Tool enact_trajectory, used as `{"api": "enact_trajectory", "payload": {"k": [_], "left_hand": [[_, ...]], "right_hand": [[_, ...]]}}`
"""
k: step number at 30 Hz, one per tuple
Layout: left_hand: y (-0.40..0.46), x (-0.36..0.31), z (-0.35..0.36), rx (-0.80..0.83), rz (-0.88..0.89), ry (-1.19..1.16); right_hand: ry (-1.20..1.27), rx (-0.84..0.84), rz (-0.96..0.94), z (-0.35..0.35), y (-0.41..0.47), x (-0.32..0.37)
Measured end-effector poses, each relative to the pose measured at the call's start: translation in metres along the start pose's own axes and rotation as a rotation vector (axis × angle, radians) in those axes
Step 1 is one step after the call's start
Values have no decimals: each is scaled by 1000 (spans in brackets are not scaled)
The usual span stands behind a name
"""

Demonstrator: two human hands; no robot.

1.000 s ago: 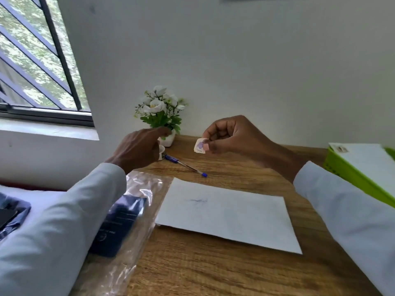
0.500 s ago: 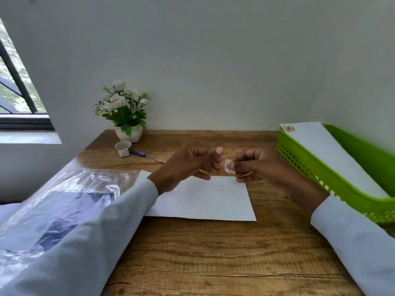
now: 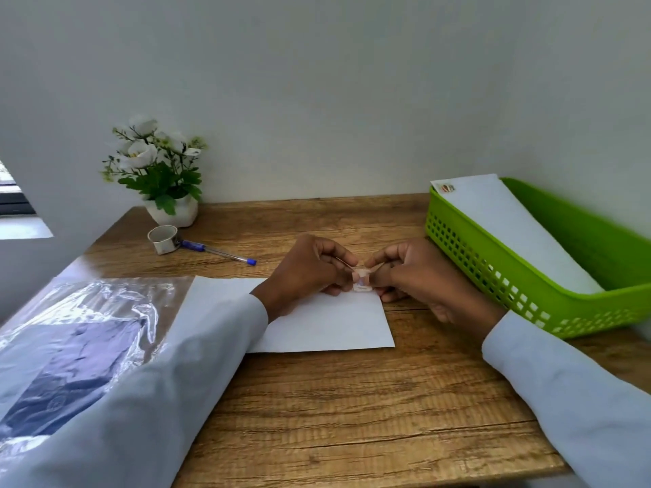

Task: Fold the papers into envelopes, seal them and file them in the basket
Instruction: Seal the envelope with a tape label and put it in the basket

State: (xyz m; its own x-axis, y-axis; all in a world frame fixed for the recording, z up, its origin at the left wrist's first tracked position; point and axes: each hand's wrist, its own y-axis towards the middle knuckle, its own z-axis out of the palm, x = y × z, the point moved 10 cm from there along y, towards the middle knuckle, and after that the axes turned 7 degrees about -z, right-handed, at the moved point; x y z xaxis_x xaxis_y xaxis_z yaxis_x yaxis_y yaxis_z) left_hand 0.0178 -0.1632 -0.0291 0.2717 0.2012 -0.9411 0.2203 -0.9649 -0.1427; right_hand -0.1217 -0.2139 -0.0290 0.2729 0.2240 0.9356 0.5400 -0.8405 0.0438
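Both hands have dropped from mid-air — left hand (image 3: 310, 267) and right hand (image 3: 415, 272) now pinch the small sticker (image 3: 361, 281) at the envelope (image 3: 324, 325) edge — sealing looks imminent.

You are at a small office-like desk corner. Its wooden surface (image 3: 352, 399) carries a pen (image 3: 218, 252), a potted flower (image 3: 158, 174) and a green filing basket (image 3: 528, 276).

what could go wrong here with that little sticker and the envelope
1. Both the left hand and the right hand pinch the small sticker right at the far right corner of the white envelope; it could curl, stick to a fingertip, or land crooked.
2. The envelope lies loose on the table, so pressing at one corner might slide it.
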Motion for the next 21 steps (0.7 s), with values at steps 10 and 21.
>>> {"api": "enact_trajectory", "payload": {"k": [10, 21], "left_hand": [[3, 3, -2, -55, 24, 110], [8, 3, -1, -102, 71, 241]], "right_hand": [[-43, -16, -2, -2, 4, -4], [27, -33, 31, -1, 8, -10]]}}
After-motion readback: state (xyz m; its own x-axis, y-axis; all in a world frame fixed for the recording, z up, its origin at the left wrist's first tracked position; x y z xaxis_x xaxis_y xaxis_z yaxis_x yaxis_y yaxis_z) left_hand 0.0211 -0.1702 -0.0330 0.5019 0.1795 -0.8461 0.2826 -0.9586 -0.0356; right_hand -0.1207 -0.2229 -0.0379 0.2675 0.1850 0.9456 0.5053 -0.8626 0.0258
